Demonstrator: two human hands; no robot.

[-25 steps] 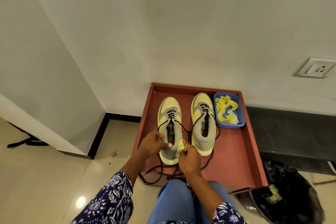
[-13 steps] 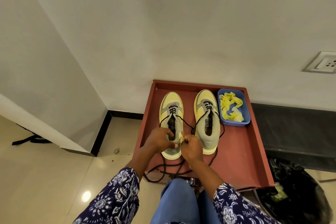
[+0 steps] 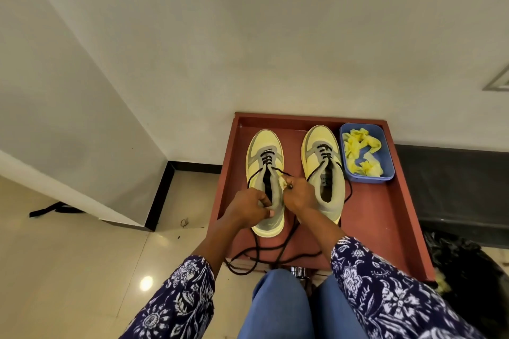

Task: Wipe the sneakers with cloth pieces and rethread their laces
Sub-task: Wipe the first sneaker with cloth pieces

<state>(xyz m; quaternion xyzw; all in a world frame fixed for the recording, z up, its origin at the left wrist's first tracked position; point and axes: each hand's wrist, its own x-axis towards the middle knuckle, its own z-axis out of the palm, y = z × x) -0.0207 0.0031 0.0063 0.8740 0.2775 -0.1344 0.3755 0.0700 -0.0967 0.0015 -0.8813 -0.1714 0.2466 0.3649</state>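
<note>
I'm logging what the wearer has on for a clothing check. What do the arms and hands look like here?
Both arms wear dark navy sleeves with a white floral print, pushed back so the forearms are bare. The left hand and right hand are bare: no gloves, and no rings or watch that I can make out.

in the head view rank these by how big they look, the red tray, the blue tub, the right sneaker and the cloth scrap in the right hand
1. Red-brown wooden tray.
2. Yellow-and-grey right sneaker.
3. Blue plastic tub, which sits farther from the camera, so this place is unsure.
4. Small yellow cloth scrap, mostly hidden in the right hand.
</note>
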